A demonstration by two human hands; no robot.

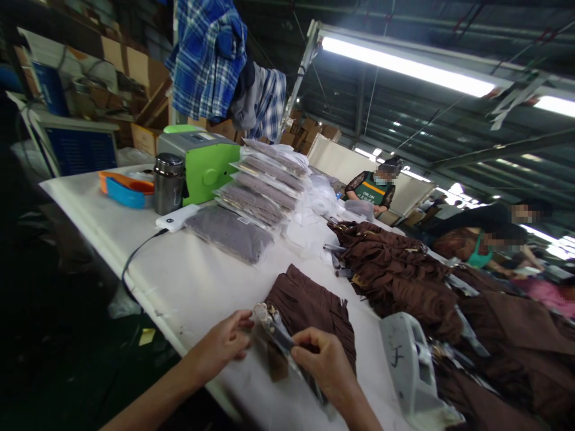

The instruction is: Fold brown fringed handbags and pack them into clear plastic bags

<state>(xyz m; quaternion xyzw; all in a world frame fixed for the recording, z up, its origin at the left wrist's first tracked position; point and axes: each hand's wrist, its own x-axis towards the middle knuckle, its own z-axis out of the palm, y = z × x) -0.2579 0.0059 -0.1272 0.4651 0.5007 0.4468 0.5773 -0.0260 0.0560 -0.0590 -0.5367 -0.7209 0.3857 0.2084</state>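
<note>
A folded brown pleated garment (314, 299) lies on the white table in front of me. Shiny round metal pieces (263, 314) sit at its near left corner. My right hand (326, 362) pinches a greyish, partly clear strip (284, 341) along the garment's near edge, thumb and forefinger together; blur hides what exactly the strip is. Below it hangs a small brown piece (277, 362). To the left, my left hand (229, 338) is just short of the metal pieces, its fingers loosely bent and thumb apart, with nothing visible in it.
Heaped brown garments (395, 269) cover the right side, beside a white plastic stand (406, 365). Bagged grey garments (229, 233), a steel flask (169, 182), tape rolls (128, 190) and a green machine (206, 167) stand further back. A co-worker (375, 185) is across the table.
</note>
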